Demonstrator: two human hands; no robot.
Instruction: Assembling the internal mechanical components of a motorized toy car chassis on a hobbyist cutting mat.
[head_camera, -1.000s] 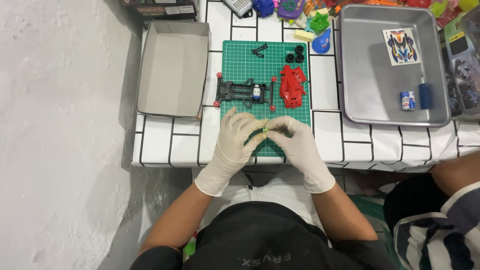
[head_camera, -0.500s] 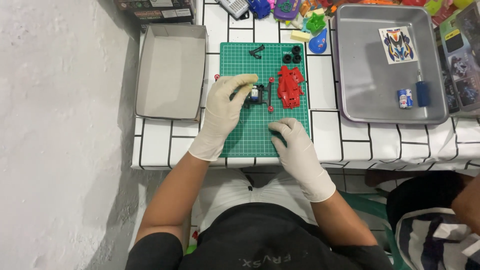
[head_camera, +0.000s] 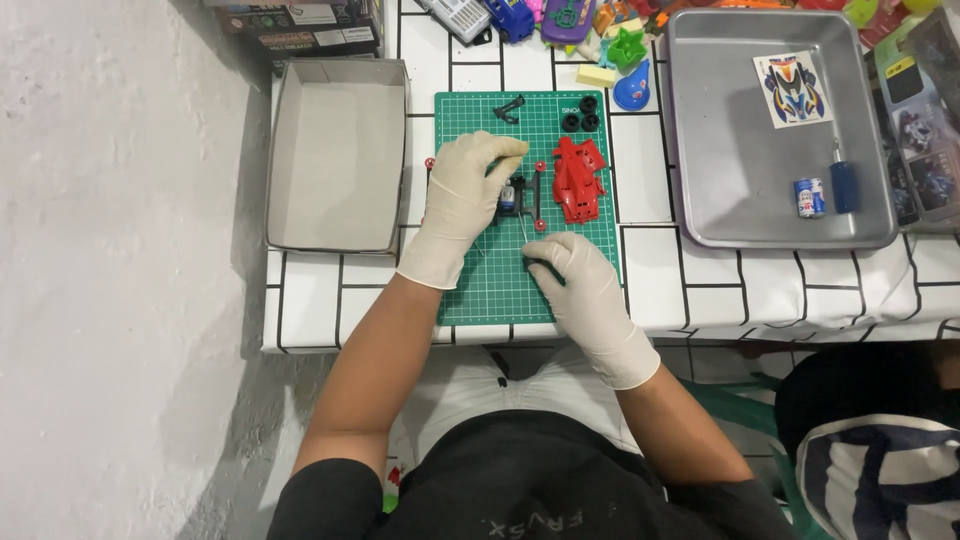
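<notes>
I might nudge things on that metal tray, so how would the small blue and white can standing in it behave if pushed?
The small blue and white can stands upright on a narrow base, so it would probably tip, then roll. It looks light for its size. The grey metal tray looks smooth, so the can may slide first.

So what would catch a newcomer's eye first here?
Two white-gloved hands on the green cutting mat: the left hand covers a small black toy car chassis, the right hand rests just below it. Beside them lies the bright red plastic car body.
</notes>
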